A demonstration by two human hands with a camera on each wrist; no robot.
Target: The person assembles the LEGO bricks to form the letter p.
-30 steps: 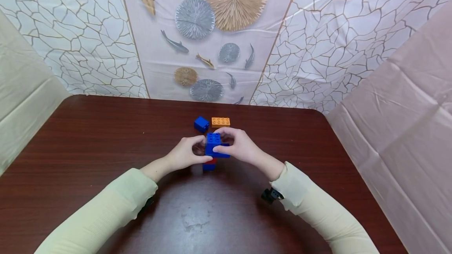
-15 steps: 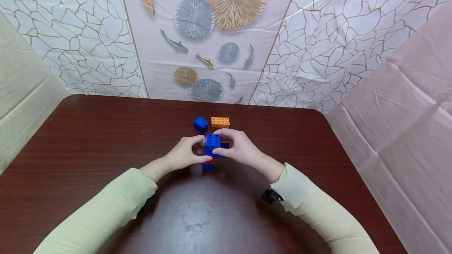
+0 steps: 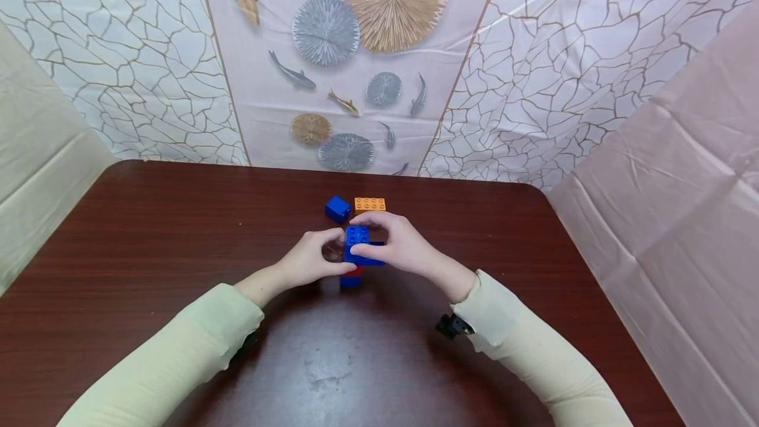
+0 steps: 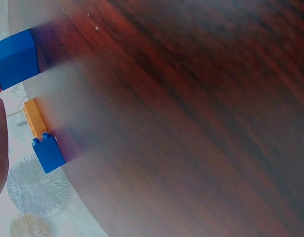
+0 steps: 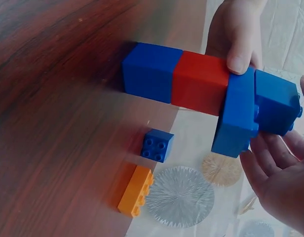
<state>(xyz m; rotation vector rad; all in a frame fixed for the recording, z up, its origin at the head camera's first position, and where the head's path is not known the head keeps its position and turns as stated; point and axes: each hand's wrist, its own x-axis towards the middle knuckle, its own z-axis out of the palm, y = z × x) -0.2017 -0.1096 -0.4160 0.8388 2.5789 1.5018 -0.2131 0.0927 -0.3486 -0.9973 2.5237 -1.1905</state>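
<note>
A stack of toy building bricks stands on the table between both hands. From the bottom it has a blue brick [image 5: 149, 74], a red brick [image 5: 201, 81], a longer blue brick [image 5: 236, 113] and a square blue brick [image 5: 278, 103] on top. My left hand [image 3: 308, 257] grips the stack from the left; in the right wrist view its thumb lies where the red and longer blue bricks meet. My right hand [image 3: 400, 242] is curled round the top brick, thumb in front, fingers behind. Some of its fingertips are hidden.
Beyond the stack, a loose blue brick [image 3: 338, 209] lies beside an orange eight-stud brick [image 3: 370, 204]. The dark wooden table [image 3: 178, 229] ends at a patterned cloth backdrop [image 3: 344, 84], and plain cloth hangs at both sides.
The right hand has shifted slightly left, its thumb now reaching farther across the front of the top blue brick. The left hand and the stack stay practically in place.
</note>
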